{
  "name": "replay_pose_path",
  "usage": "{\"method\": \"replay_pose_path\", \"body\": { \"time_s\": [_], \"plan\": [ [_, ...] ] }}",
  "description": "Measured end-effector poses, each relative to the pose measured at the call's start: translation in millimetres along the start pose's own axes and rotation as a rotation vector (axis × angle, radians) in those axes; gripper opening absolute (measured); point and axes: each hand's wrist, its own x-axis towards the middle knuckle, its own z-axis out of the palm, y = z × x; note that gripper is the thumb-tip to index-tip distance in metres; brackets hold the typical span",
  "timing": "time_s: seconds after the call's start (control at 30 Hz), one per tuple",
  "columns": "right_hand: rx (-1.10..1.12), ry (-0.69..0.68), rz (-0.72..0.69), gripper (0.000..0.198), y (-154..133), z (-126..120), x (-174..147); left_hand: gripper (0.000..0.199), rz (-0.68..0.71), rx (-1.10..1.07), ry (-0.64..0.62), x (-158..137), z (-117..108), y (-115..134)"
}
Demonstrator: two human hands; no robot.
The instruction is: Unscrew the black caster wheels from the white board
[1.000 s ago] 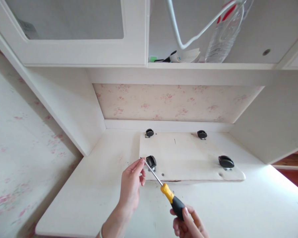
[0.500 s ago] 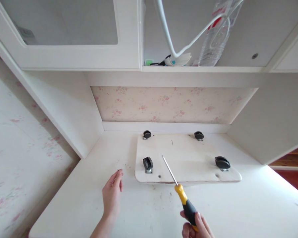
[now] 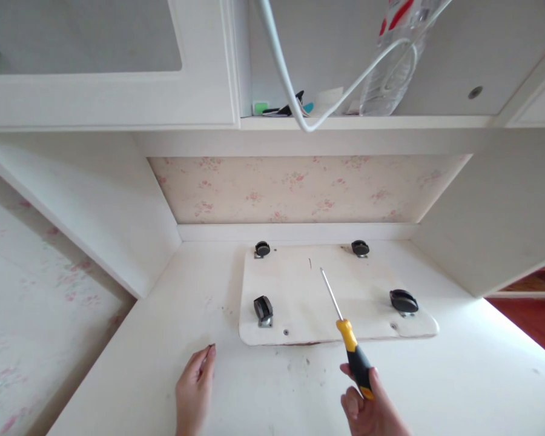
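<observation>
Yellow-black screwdriver (image 3: 347,333) gripped in right hand (image 3: 373,404); left hand (image 3: 195,383) pinches small dark piece (image 3: 211,346) near front-left corner of board (image 3: 318,297); black casters (image 3: 264,308) near its corners.

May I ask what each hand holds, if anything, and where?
Right hand: yellow-and-black screwdriver, by its handle's rear. Left hand: tiny dark item, part unclear.

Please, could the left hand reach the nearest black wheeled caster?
Likely yes: nothing stands between that black caster and the left hand, though its grip seemingly pinches a small dark object.
</observation>
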Motion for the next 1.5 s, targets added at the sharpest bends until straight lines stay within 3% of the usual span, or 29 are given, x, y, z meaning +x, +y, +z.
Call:
{"method": "replay_pose_path", "body": {
  "time_s": [0.17,0.3,0.57,0.67,0.8,0.93,1.07,1.27,1.4,1.5],
  "plan": [
    [0.004,-0.022,0.027,0.029,-15,24,-5,0.067,-0.03,0.047,0.002,-6,-3,23],
    [-0.003,-0.027,-0.011,0.027,-19,29,-14,0.065,-0.01,0.039,-0.013,-8,0,33],
    [0.036,-0.045,-0.033,0.026,-14,6,3,0.057,-0.013,-0.059,-0.105,3,7,0],
    [0.075,0.015,-0.07,0.024,-18,3,7,0.06,0.008,0.02,-0.124,23,2,0],
    [0.041,0.032,-0.149,0.024,-27,3,6,0.055,0.279,0.421,-0.179,75,1,17],
    [0.031,0.058,-0.187,0.023,-32,7,6,0.039,0.334,0.598,-0.191,132,11,31],
    [-0.011,0.075,-0.157,0.027,-30,10,6,0.034,0.315,0.798,-0.185,167,18,38],
    [-0.122,-0.014,-0.209,0.028,-13,8,4,0.033,0.3,0.95,-0.199,185,22,44],
    [-0.196,-0.055,-0.319,0.032,-16,12,2,0.03,0.307,0.93,-0.201,184,24,46],
    [-0.144,-0.01,-0.359,0.032,-27,23,3,0.029,0.312,0.857,-0.184,178,20,47]
  ]
}}
